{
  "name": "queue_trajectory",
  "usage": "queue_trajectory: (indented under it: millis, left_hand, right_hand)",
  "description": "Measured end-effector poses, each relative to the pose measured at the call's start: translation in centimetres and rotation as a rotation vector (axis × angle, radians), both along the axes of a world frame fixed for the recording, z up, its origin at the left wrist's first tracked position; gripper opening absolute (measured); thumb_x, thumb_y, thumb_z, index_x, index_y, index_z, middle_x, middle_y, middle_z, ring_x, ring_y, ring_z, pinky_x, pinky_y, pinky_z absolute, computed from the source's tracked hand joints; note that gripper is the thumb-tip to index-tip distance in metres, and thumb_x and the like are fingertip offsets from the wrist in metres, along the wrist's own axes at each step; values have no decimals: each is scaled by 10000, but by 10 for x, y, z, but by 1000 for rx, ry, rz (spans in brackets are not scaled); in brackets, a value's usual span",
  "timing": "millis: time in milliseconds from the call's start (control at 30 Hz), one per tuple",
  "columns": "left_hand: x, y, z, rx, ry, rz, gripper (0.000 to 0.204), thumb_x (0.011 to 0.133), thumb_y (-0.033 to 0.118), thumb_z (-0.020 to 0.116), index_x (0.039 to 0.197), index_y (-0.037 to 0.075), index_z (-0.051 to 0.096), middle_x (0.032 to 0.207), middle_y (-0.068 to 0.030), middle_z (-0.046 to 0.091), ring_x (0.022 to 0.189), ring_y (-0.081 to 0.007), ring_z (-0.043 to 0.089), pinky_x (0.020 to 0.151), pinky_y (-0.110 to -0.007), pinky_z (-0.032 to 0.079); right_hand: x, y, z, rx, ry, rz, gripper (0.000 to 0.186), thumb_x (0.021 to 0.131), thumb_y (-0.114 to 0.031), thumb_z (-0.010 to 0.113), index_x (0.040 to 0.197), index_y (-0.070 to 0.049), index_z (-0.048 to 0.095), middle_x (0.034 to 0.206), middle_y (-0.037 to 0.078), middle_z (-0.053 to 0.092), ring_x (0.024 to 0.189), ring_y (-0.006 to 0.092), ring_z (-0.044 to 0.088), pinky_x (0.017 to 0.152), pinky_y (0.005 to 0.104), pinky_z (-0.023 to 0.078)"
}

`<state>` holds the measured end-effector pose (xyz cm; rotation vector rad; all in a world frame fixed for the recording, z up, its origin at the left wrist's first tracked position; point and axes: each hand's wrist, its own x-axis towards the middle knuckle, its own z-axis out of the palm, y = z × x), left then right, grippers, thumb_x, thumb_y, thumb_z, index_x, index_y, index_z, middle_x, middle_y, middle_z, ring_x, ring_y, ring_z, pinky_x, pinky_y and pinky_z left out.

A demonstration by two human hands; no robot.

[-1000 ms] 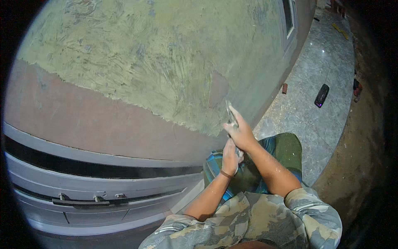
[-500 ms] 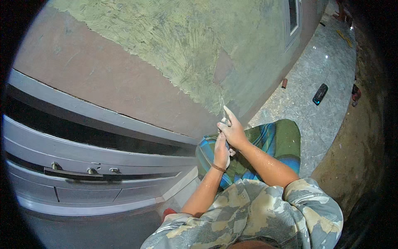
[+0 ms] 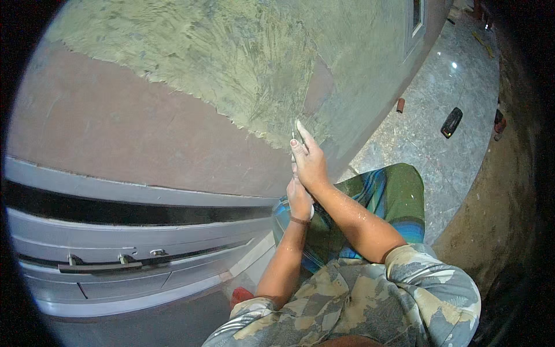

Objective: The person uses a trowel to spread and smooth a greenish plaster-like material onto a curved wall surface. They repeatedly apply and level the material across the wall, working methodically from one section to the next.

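My right hand (image 3: 310,162) is closed on a flat metal scraper (image 3: 293,136), seen almost edge-on, with thumb and index finger reaching along it. Just below, my left hand (image 3: 298,199) is closed too, pressed close to the right one. Its fingers are mostly hidden, and what they hold cannot be made out; a small white edge shows at its wrist. Both hands have pale smears on them. Beyond the fingertips is the wall (image 3: 231,63), coated with rough greenish plaster above a bare pinkish band (image 3: 127,121).
A white door (image 3: 173,234) with a handle (image 3: 101,267) lies at the left. On the grey floor (image 3: 428,144) at the right are a black oblong device (image 3: 451,122) and a small reddish-brown cylinder (image 3: 400,105). A window (image 3: 415,23) is set in the wall at the far right.
Both hands have moved slightly left and up along the wall together, and the scraper has turned more edge-on. The view has shifted a little, with the door appearing more level.
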<state>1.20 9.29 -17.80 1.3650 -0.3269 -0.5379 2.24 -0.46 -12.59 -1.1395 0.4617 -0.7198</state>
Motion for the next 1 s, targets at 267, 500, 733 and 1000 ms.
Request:
queue_trajectory:
  millis: [267,500,733,1000]
  left_hand:
    - [17,-4,-22,473,-769,-97,353,1037,253,497,1156,-51,632,1104,-172,702,1014,-287,662,866,-406,494]
    - [12,-10,-18,563,-656,-97,344,1012,301,539,1111,-10,649,1051,-196,704,977,-334,675,822,-413,499]
    - [15,-10,-21,783,-816,-115,285,1004,259,566,1119,12,651,1068,-169,709,926,-308,664,797,-395,502]
    - [13,-15,-45,630,-775,25,197,1000,190,579,1067,20,652,1003,-160,710,927,-335,676,783,-418,505]
  right_hand:
    - [-7,-13,11,-85,105,-80,508,1012,-198,595,1475,-21,485,1395,267,579,1338,320,548,1095,371,413]
    - [-13,-20,21,-170,125,-54,484,1020,-188,596,1456,2,505,1420,208,589,1330,230,546,1100,307,392]
    - [-11,-26,27,-93,113,-52,494,1014,-170,592,1456,27,492,1408,215,597,1330,230,543,1110,307,378]
    - [-13,-40,48,-45,35,-32,514,1012,-163,553,1478,31,457,1474,264,512,1420,289,448,1180,366,294]
